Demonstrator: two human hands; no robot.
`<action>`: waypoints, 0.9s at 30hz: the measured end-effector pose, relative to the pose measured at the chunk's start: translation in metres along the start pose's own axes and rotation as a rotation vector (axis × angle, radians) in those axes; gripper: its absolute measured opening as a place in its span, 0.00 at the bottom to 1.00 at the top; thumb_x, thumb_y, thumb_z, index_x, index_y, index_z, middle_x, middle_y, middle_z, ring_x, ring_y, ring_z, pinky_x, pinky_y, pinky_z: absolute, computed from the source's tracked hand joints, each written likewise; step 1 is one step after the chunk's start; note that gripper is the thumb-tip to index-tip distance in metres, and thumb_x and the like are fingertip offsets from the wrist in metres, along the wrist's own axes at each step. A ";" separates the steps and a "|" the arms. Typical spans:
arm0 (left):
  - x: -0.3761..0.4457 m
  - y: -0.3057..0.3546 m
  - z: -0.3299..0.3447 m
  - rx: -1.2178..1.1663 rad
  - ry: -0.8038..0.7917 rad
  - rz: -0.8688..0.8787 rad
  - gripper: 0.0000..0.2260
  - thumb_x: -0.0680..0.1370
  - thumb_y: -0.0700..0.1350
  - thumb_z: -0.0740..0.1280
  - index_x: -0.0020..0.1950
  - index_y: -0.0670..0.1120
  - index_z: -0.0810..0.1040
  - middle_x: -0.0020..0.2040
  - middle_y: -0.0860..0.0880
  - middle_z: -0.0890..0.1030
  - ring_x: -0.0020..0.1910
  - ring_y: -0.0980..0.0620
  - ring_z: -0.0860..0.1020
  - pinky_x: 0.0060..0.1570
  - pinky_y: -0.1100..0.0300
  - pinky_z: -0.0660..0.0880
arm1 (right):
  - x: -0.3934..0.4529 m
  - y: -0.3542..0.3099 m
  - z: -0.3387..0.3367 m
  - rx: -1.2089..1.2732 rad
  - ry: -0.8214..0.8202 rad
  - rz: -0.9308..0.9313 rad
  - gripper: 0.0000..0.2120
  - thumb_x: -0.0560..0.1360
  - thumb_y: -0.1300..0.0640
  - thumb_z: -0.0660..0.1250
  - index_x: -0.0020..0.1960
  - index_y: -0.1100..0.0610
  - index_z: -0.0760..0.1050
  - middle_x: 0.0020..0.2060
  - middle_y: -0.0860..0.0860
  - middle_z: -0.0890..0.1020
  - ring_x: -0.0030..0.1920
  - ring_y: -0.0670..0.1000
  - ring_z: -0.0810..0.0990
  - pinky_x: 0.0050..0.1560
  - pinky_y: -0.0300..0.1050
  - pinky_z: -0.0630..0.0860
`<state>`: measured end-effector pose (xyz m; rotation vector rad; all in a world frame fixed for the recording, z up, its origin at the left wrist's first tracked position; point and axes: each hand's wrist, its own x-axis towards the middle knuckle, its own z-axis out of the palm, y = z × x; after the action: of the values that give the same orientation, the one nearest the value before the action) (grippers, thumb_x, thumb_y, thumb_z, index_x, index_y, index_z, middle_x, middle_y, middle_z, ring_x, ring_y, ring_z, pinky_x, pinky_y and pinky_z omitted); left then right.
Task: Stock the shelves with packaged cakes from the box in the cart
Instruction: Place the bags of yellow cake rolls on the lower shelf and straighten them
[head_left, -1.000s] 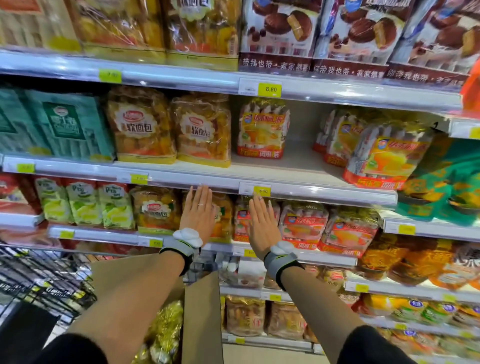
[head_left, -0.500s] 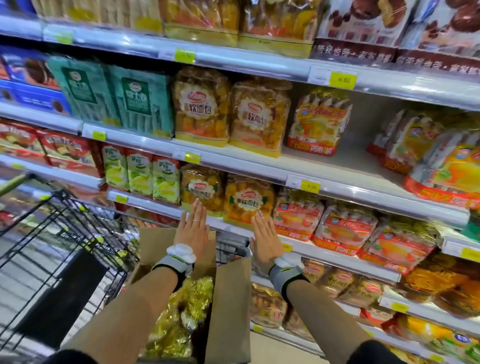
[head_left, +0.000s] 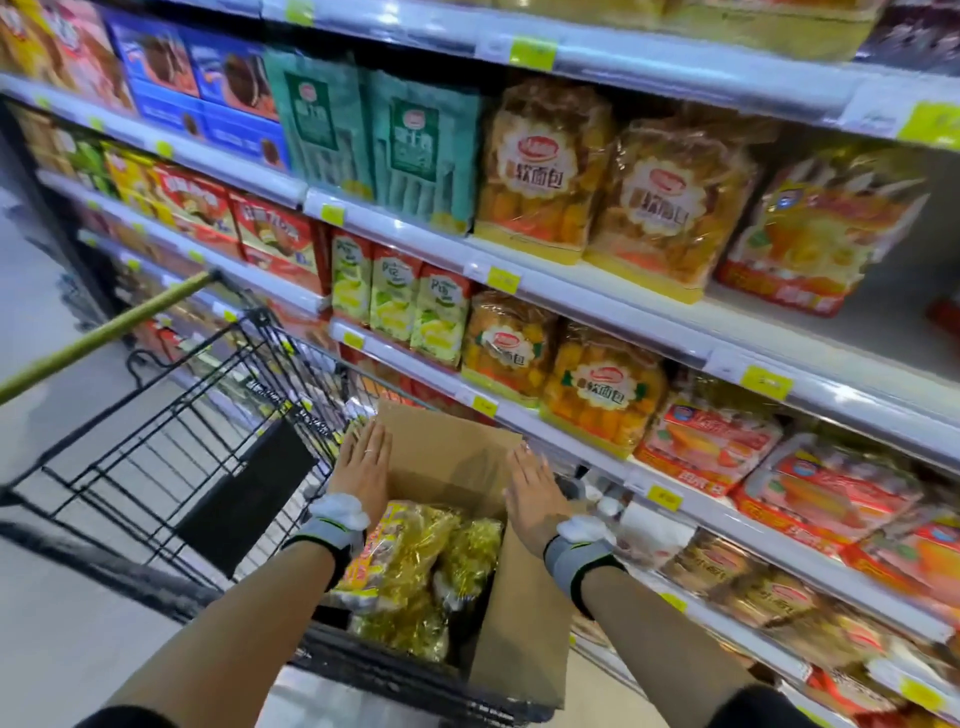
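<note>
- Hands are held flat above the box: left hand, right hand, fingers straight, nothing gripped.
- Cakes lie inside, apparently gold-wrapped.
- Box sits in the cart beside the shelves.

A pale glossy floor runs along the aisle, with yellow price tags catching bright overhead light

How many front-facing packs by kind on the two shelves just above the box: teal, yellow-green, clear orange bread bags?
Teal packs: 2
Yellow-green packs: 3
Orange bread bags: 4, with 2 on each shelf
Total: 9
</note>
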<state>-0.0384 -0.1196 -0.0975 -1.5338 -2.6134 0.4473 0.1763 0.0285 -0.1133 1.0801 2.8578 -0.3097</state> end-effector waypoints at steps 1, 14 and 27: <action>-0.002 -0.006 0.005 -0.006 -0.022 -0.011 0.26 0.83 0.44 0.45 0.78 0.39 0.41 0.79 0.42 0.42 0.78 0.44 0.40 0.75 0.45 0.38 | 0.001 -0.006 0.002 0.002 0.014 -0.014 0.27 0.84 0.51 0.46 0.79 0.59 0.42 0.78 0.54 0.44 0.79 0.54 0.42 0.76 0.46 0.36; -0.008 -0.058 0.083 -0.191 -0.405 0.028 0.34 0.79 0.49 0.60 0.79 0.43 0.44 0.79 0.44 0.46 0.78 0.46 0.45 0.75 0.51 0.49 | 0.010 -0.076 0.038 0.588 -0.368 0.302 0.35 0.80 0.37 0.49 0.79 0.57 0.48 0.79 0.53 0.50 0.78 0.55 0.52 0.75 0.51 0.56; 0.028 -0.057 0.102 -0.305 -0.691 0.191 0.49 0.71 0.51 0.75 0.78 0.41 0.43 0.78 0.42 0.47 0.77 0.43 0.53 0.73 0.53 0.57 | 0.008 -0.103 0.089 0.878 -0.671 0.494 0.48 0.69 0.34 0.68 0.76 0.60 0.54 0.69 0.55 0.71 0.63 0.55 0.76 0.63 0.51 0.75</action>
<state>-0.1215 -0.1427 -0.1802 -2.0333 -3.1650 0.7358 0.1016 -0.0607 -0.1847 1.3632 1.7612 -1.5907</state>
